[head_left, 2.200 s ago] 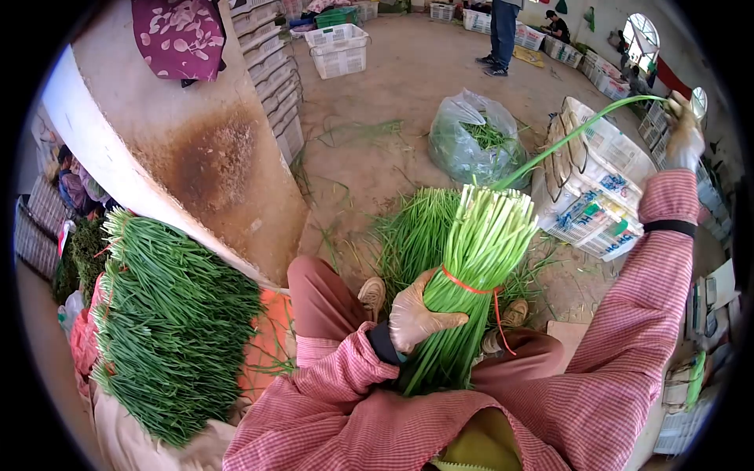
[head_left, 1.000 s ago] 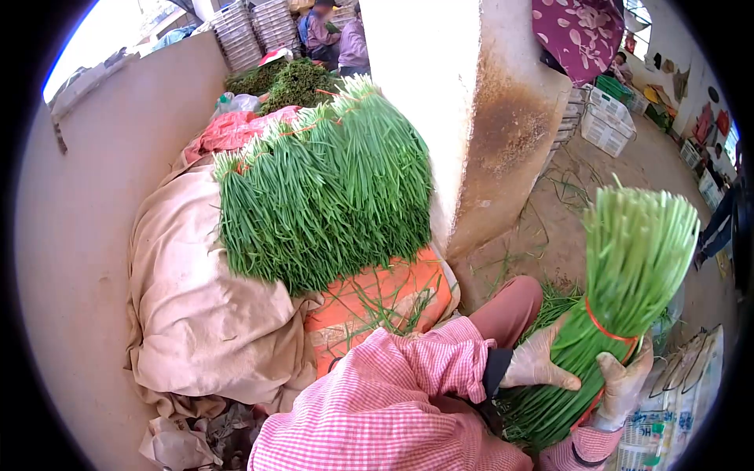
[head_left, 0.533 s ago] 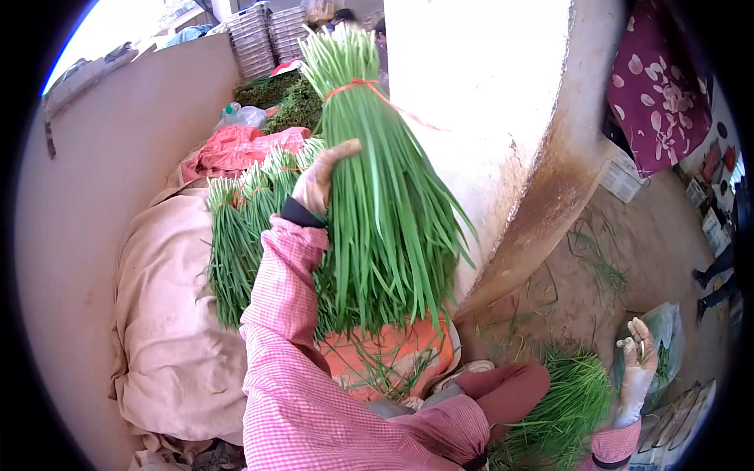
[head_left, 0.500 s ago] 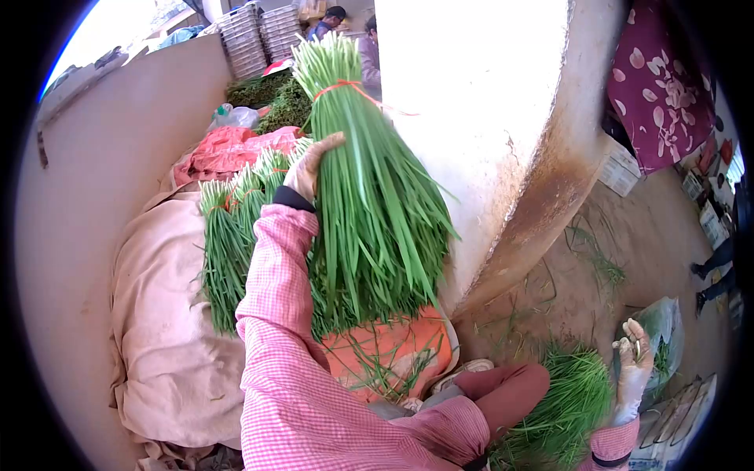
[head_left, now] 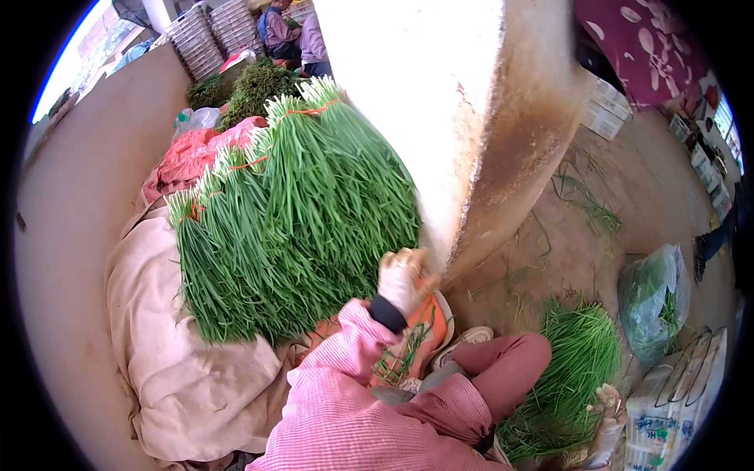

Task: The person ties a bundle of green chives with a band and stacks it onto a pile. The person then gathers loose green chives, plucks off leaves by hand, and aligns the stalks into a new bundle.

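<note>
My left hand (head_left: 404, 279), in a pale glove, is above the orange-red sheet by the pillar, beside the leaf tips of the bundled chives. Its thumb stands apart from its bent fingers and nothing shows in it. Several bundles of green chives (head_left: 330, 196), tied with red bands near their pale stem ends, lean side by side on the cloth-covered heap. My right hand (head_left: 605, 420), also gloved, is low at the right, along the edge of a pile of loose chives (head_left: 569, 361). Its fingers look loosely spread, and I see nothing held in them.
A white pillar (head_left: 420, 86) with a rusty brown side rises just beyond my left hand. Near my right hand are a clear plastic bag (head_left: 653, 302) of greens and a white crate (head_left: 679, 404). A beige cloth (head_left: 181, 337) covers the heap; people sit at the back by stacked crates (head_left: 192, 43).
The tied chive bundle that my left hand held up now lies at the right end of the row. My left hand has let go and come down and right. My right hand has lowered.
</note>
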### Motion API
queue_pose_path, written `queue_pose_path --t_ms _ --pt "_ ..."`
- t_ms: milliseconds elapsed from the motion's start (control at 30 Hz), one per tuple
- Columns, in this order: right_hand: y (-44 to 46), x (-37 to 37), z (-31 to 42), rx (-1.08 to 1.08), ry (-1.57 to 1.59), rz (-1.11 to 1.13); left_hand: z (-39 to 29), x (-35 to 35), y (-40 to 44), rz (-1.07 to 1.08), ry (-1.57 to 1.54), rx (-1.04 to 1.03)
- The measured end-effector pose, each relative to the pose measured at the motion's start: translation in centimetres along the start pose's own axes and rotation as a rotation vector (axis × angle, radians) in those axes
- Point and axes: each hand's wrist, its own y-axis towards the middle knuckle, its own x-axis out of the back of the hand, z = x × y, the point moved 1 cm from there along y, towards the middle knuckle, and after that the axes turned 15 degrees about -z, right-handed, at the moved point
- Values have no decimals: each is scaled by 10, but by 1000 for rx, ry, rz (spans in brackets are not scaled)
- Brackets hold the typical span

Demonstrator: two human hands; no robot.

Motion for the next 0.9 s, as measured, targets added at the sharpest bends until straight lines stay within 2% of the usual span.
queue_pose_path --t_ms 33,67,100,133,167,200,233,267,300,333,400,433,467,500,533,567,600,633,667,700,733,767,800,833,867,900 --pt "7 19 -31 184 -12 46 -51 -12 -23 79 -438 -94" --pt "-20 -5 -16 250 -15 -74 -108 -17 -48 333 -901 -71" --pt "-43 -23 10 145 95 -54 -160 -24 -69 536 -1141 -205" --pt "-56 -30 22 124 155 4 -204 -31 -94 715 -1335 -245" --pt "-60 -36 9 235 339 31 -237 -44 -127 798 -1559 -86" --pt "-72 -28 14 319 381 -21 -262 -52 -163 941 -1722 121" --pt "-78 -15 7 206 581 -35 -277 -56 -181 1143 -1617 315" --pt "-80 1 1 257 691 -68 -312 -43 -188 1284 -1608 370" --pt "-85 23 -4 249 705 -224 -305 -54 -203 1506 -1630 216" --pt "-94 47 -9 239 710 -382 -322 -47 -219 1510 -1429 234" --pt "-127 100 -35 321 848 -549 -331 -68 -247 1840 -1133 201" --pt "-149 124 -49 471 1014 -665 -345 -47 -257 1985 -926 6" --pt "-190 154 -63 397 1113 -818 -358 -32 -265 2086 -728 -193" --pt "-229 183 -79 430 1276 -991 -364 -35 -276 2251 -564 -402" --pt "-259 206 -102 582 1354 -1207 -372 -40 -281 2354 -547 -610" --pt "-304 213 -112 463 1138 -1419 -380 -44 -280 2411 -600 -413" --pt "-331 207 -138 310 773 -1509 -390 -47 -278 2443 -646 -200" --pt "-365 191 -150 -22 565 -1377 -406 -55 -281 2347 -835 -239" --pt "-390 171 -172 -144 232 -1232 -422 -64 -284 2232 -1032 -267" --pt "-409 145 -200 -330 2 -1138 -438 -70 -288 2172 -1105 -170" --pt "-432 130 -196 -566 -159 -1060 -455 -73 -293 2107 -1175 -66" --pt "-457 118 -188 -542 -213 -1179 -472 -75 -296 2161 -1195 -80" --pt "-479 111 -182 -545 -115 -1423 -489 -79 -300 2209 -1211 -95" --pt "-502 110 -170 -575 -275 -1636 -503 -83 -306 2302 -1220 -60" --pt "-529 107 -175 -515 -722 -1770 -511 -80 -312 2304 -1205 -68" --pt "-554 106 -168 -661 -822 -1824 -519 -73 -319 2367 -1224 -74"
